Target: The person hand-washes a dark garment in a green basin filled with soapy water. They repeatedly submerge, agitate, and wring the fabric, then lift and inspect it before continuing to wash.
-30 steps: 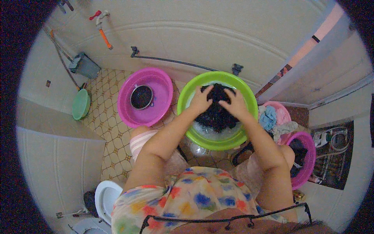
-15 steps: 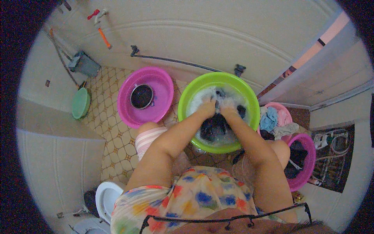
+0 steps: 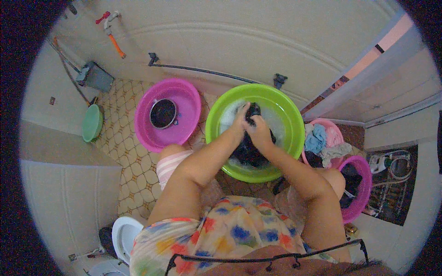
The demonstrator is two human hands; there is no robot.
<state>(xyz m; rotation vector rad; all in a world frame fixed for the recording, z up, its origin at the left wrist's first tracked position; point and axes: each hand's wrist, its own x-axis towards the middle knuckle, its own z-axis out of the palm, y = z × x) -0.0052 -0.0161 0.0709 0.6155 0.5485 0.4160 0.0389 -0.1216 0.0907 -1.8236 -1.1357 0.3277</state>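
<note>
A bright green basin (image 3: 294, 133) holds sudsy water and a wet black garment (image 3: 248, 149). Over the basin, my left hand (image 3: 241, 120) and my right hand (image 3: 259, 132) are close together, both closed on the black cloth. A bunched part of it sticks up between them, and the rest hangs down into the foam. White suds lie along the basin's far and left sides. The garment's exact kind cannot be made out.
Left of the green basin stands a pink basin (image 3: 193, 115) with a dark round pan (image 3: 163, 113) in it. At the right are a pink tub of clothes (image 3: 316, 139) and a magenta basin (image 3: 366, 193). A toilet (image 3: 120, 237) stands at lower left; a tap (image 3: 110, 20) is on the wall.
My hands have come up from the suds and drawn together, lifting a bunched part of the black garment. The whole view has shifted slightly.
</note>
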